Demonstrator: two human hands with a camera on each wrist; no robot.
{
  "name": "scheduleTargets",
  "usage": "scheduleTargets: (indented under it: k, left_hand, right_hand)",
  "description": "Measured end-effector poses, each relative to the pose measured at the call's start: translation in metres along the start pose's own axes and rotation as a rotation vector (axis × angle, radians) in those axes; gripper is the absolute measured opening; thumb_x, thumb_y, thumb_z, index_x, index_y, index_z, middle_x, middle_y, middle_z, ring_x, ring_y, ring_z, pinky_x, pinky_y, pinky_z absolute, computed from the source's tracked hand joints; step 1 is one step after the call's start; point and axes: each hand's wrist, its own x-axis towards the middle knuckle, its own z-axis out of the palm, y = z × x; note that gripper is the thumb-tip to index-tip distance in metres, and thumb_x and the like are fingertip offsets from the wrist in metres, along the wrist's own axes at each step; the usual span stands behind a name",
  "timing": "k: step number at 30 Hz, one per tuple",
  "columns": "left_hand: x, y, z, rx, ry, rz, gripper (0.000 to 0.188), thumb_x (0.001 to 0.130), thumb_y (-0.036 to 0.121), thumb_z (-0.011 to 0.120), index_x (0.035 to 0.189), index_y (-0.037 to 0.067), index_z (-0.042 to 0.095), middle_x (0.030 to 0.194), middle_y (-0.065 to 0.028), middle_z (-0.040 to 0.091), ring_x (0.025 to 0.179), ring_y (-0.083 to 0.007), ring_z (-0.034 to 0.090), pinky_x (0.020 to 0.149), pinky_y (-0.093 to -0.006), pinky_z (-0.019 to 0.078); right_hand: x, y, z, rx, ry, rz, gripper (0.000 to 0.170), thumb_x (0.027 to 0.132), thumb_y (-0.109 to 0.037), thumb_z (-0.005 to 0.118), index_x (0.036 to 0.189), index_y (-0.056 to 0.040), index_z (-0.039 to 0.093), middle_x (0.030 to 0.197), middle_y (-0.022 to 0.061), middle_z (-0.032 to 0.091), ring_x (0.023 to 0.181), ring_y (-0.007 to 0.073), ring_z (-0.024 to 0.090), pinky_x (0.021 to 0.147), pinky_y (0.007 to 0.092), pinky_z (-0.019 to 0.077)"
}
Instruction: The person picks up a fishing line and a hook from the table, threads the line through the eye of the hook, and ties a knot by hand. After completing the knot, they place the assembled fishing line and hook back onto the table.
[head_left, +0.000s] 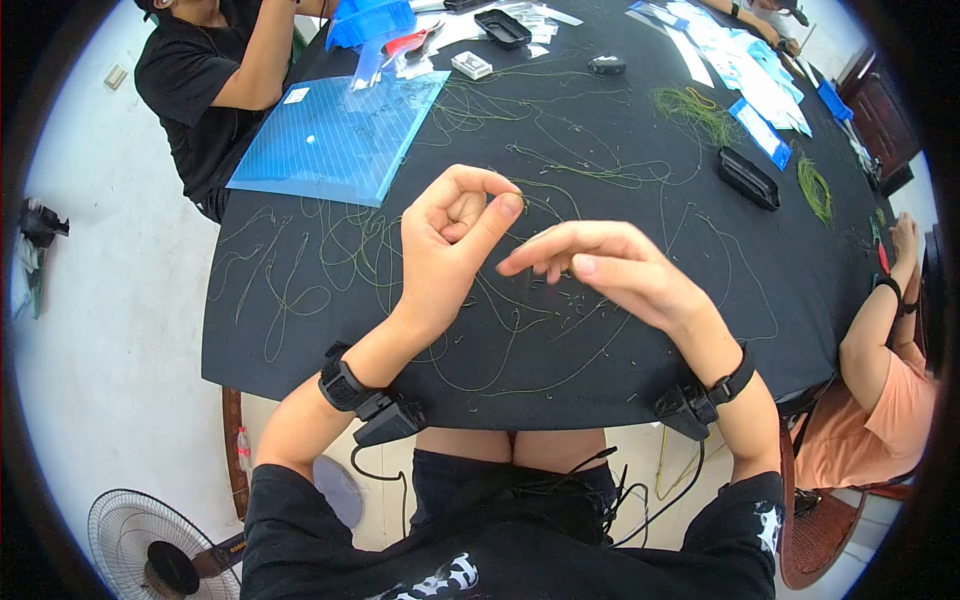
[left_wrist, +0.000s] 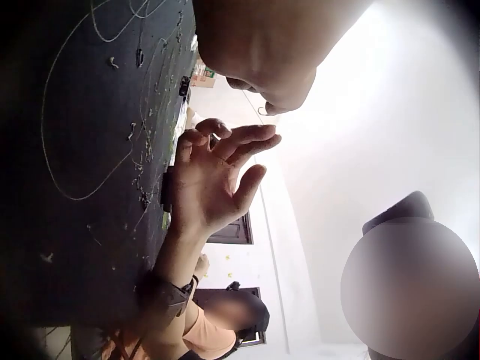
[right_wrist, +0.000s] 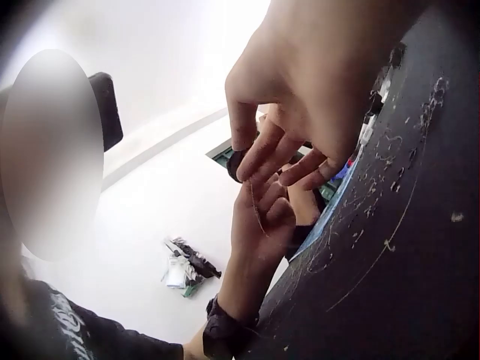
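My left hand (head_left: 446, 232) is raised over the near part of the table, thumb and index fingertip pressed together. A small curved fish hook (left_wrist: 263, 111) pokes out from that pinch in the left wrist view. A thin strand of line (right_wrist: 256, 204) shows by the left hand's fingers in the right wrist view. My right hand (head_left: 628, 270) hovers just to the right, fingers loosely extended and thumb apart, holding nothing visible. Loops of thin green line (head_left: 510, 325) and small clippings lie on the black cloth below both hands.
A blue plastic folder (head_left: 335, 140) lies at the back left. Black trays (head_left: 748, 180), green line bundles (head_left: 814, 190), a small white box (head_left: 472, 65) and papers are spread farther back. Other people sit at the table's left, right and far sides.
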Motion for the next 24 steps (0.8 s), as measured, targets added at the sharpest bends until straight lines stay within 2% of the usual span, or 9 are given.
scheduleTargets:
  k: [3,4,7,11,12,16,22,24]
  left_hand:
    - [-0.001,0.002,0.001,-0.034,0.017,-0.032,0.011,0.087,0.010,0.065,0.092,0.001,0.063,0.057,0.0125,0.031,0.051,0.0030,0.024,0.046,-0.0169,0.0186]
    - [-0.002,0.004,0.002,-0.056,0.016,-0.046,0.011,0.087,0.010,0.065,0.092,0.001,0.062,0.057,0.0125,0.031,0.050,0.0032,0.024,0.046,-0.0165,0.0191]
    - [-0.003,0.007,0.003,-0.090,0.008,-0.089,0.012,0.087,0.010,0.064,0.093,0.001,0.062,0.057,0.0125,0.032,0.050,0.0036,0.025,0.046,-0.0153,0.0202]
    - [-0.002,0.004,0.002,-0.068,-0.013,-0.085,0.012,0.087,0.010,0.064,0.094,0.001,0.062,0.057,0.0126,0.033,0.050,0.0041,0.025,0.046,-0.0149,0.0202]
    - [-0.003,0.005,0.003,-0.070,-0.020,-0.094,0.012,0.087,0.010,0.065,0.094,0.001,0.062,0.057,0.0127,0.032,0.050,0.0041,0.024,0.046,-0.0149,0.0202]
    - [-0.003,0.004,0.001,-0.043,-0.094,-0.108,0.011,0.088,0.011,0.064,0.095,0.003,0.061,0.058,0.0127,0.035,0.048,0.0042,0.025,0.042,-0.0154,0.0175]
    - [-0.004,0.005,0.001,-0.013,-0.119,-0.098,0.011,0.088,0.012,0.064,0.094,0.004,0.060,0.057,0.0128,0.036,0.046,0.0041,0.025,0.040,-0.0156,0.0165]
    - [-0.004,0.005,0.000,0.005,-0.134,-0.107,0.011,0.088,0.012,0.064,0.094,0.004,0.061,0.058,0.0129,0.037,0.047,0.0042,0.026,0.041,-0.0153,0.0172]
  right_hand:
    - [0.000,0.000,-0.004,0.107,0.032,-0.125,0.040,0.090,-0.027,0.051,0.115,0.0035,0.060,0.116,0.0189,0.060,0.114,0.0263,0.053,0.102,0.0381,0.0368]
    - [-0.001,0.001,-0.008,0.114,0.041,-0.160,0.039,0.089,-0.024,0.051,0.114,0.0040,0.060,0.118,0.0203,0.059,0.116,0.0280,0.052,0.105,0.0404,0.0329]
    - [-0.001,0.005,-0.013,0.276,0.106,-0.254,0.038,0.088,-0.023,0.052,0.114,0.0040,0.059,0.122,0.0211,0.057,0.121,0.0292,0.049,0.107,0.0418,0.0309]
    - [0.000,0.010,-0.023,0.545,0.158,-0.377,0.039,0.088,-0.018,0.055,0.123,-0.0013,0.053,0.125,0.0177,0.056,0.127,0.0318,0.042,0.109,0.0443,0.0287]
    - [0.000,0.009,-0.025,0.512,0.207,-0.382,0.037,0.089,-0.014,0.056,0.124,-0.0036,0.052,0.121,0.0141,0.058,0.125,0.0322,0.045,0.109,0.0452,0.0299]
    - [-0.001,0.011,-0.030,0.614,0.372,-0.359,0.031,0.087,-0.007,0.061,0.117,-0.0037,0.055,0.112,0.0114,0.061,0.118,0.0297,0.051,0.109,0.0447,0.0347]
    - [-0.001,0.011,-0.029,0.632,0.503,-0.367,0.034,0.087,-0.007,0.059,0.121,-0.0016,0.051,0.123,0.0135,0.055,0.121,0.0293,0.048,0.109,0.0452,0.0333]
    - [-0.003,0.003,-0.030,0.743,0.465,-0.349,0.034,0.088,-0.006,0.055,0.122,-0.0048,0.051,0.123,0.0086,0.056,0.123,0.0236,0.047,0.112,0.0456,0.0289]
